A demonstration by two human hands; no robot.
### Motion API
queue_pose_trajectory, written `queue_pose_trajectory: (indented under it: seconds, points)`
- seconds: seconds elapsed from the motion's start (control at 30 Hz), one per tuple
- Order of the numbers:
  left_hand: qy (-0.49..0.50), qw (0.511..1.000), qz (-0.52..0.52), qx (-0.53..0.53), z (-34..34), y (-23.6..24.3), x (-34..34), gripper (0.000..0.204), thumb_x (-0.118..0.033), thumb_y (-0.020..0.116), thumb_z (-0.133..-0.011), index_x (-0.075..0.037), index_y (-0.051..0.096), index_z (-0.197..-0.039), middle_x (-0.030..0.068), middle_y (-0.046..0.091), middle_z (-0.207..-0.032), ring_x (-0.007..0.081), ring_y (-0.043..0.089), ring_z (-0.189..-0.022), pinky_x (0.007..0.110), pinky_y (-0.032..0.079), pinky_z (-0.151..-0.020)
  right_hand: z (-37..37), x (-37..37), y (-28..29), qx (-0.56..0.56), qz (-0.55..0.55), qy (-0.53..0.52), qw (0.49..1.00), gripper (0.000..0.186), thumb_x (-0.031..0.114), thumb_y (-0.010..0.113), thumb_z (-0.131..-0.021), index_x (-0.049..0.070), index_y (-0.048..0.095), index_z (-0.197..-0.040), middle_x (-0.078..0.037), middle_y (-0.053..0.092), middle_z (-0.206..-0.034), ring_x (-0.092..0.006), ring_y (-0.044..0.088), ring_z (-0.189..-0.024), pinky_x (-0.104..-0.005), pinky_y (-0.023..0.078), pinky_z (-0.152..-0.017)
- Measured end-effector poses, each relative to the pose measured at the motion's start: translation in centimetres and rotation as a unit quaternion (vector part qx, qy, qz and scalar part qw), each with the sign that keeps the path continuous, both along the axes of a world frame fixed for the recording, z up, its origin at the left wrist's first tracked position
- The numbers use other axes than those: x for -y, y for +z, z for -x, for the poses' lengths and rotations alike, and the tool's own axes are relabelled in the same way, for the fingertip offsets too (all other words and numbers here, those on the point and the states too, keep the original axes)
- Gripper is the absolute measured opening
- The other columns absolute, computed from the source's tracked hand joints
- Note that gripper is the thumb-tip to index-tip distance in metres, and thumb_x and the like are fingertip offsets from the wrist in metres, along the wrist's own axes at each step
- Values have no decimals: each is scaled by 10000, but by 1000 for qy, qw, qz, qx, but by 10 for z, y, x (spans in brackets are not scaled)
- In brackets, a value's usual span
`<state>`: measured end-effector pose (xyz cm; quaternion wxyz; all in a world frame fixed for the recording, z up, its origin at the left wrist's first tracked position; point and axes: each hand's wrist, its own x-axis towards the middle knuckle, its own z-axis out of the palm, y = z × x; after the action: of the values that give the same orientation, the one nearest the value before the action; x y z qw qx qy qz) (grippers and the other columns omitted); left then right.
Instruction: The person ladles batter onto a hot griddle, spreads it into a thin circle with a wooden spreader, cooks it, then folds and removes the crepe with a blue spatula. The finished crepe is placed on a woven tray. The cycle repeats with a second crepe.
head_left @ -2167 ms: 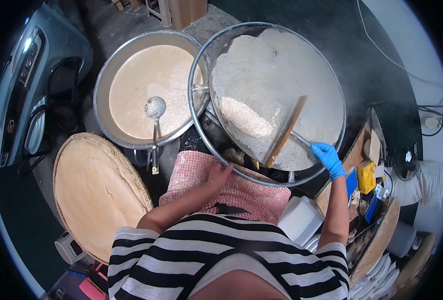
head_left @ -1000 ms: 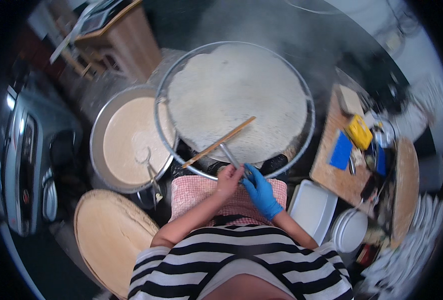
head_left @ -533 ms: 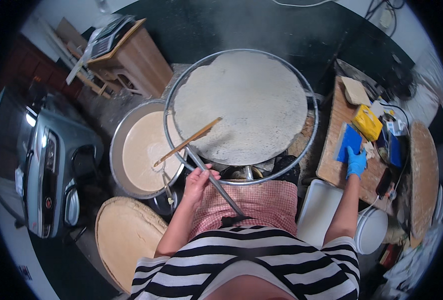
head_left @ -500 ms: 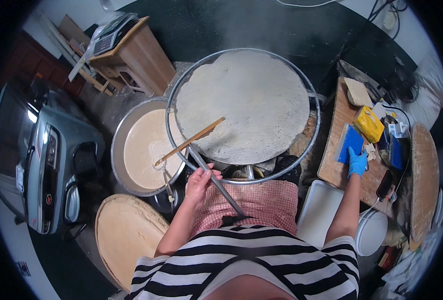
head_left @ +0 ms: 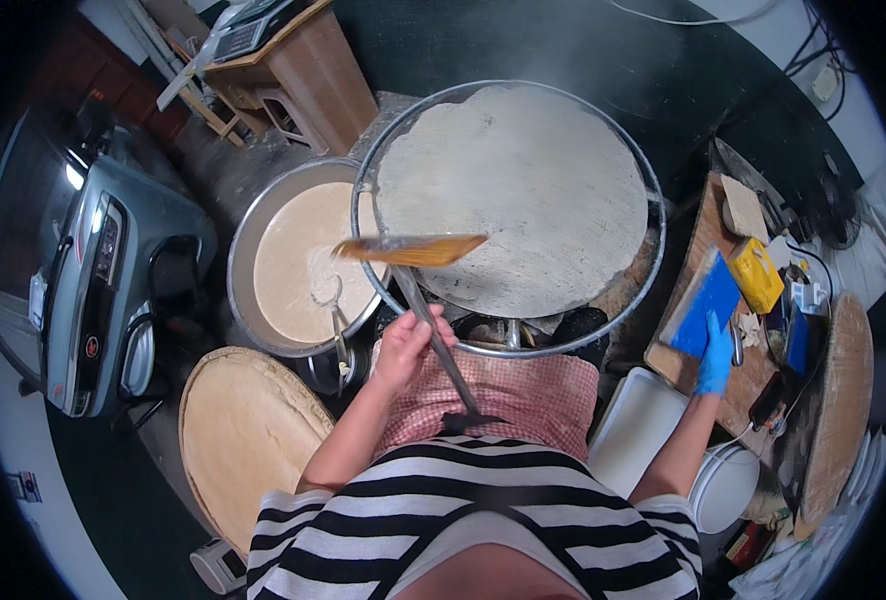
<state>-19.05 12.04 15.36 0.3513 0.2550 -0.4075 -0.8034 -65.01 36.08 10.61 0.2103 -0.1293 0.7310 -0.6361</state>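
Observation:
My bare left hand (head_left: 408, 352) is closed round the dark handle of a T-shaped batter spreader (head_left: 423, 249). Its wooden blade is motion-blurred and hangs over the near left rim of a large round griddle (head_left: 513, 190). A wide, pale, steaming sheet of batter covers the griddle. To the left stands a big metal pot of batter (head_left: 288, 270) with a ladle (head_left: 340, 335) leaning in it. My right hand (head_left: 715, 358), in a blue glove, grips a flat blue scraper (head_left: 705, 305) with a pale edge, above the wooden side table. Its fingertips are partly hidden.
At the right, the wooden side table (head_left: 685, 270) holds a yellow packet (head_left: 756, 275) and other small things. A white tray (head_left: 638, 425) and white bucket (head_left: 726, 485) stand near my right arm. A large round tan board (head_left: 248, 435) lies lower left; a three-wheeled vehicle (head_left: 128, 280) stands beyond.
The spreader's blade has swung to lie nearly level and come up closer to me. My right hand has tilted the blue scraper up off the side table. The whole view has shifted slightly.

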Motion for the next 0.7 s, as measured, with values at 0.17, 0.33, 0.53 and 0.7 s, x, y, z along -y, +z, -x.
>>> queue_pose_trajectory:
  seconds: [0.17, 0.33, 0.53, 0.7]
  points:
    - [-42, 995, -79, -51, -6, 9, 35, 432, -396, 304, -961, -24, 518, -1014, -21, 357, -561, 65, 320, -428, 211, 296, -416, -94, 46, 16, 124, -18, 83, 989, 429, 305, 561, -864, -16, 541, -1148, -48, 579, -1038, -137, 529, -900, -275, 430, -832]
    - [-160, 983, -75, -57, -7, 7, 34, 510, -470, 303, -939, -13, 528, -974, -34, 320, -505, 58, 275, -369, 211, 272, -368, -155, 125, 50, 157, -28, 303, 940, 401, 294, 586, -848, -11, 566, -1107, -65, 606, -1011, -135, 554, -860, -272, 444, -794]
    - [-180, 981, -30, 72, -16, 5, 43, 461, -390, 323, -961, 17, 535, -926, -17, 377, -501, 62, 312, -373, 205, 283, -364, -195, 168, 84, 203, -64, 433, 876, 372, 243, 608, -829, -11, 576, -1099, -74, 621, -989, -126, 573, -838, -262, 460, -777]
    - [-105, 962, -75, 241, -19, 1, 54, 446, -386, 336, -959, 13, 530, -913, -16, 359, -487, 79, 315, -371, 224, 277, -367, -208, 182, 103, 206, -29, 460, 863, 419, 234, 584, -828, -38, 531, -1142, -83, 604, -1029, -139, 567, -881, -275, 458, -813]
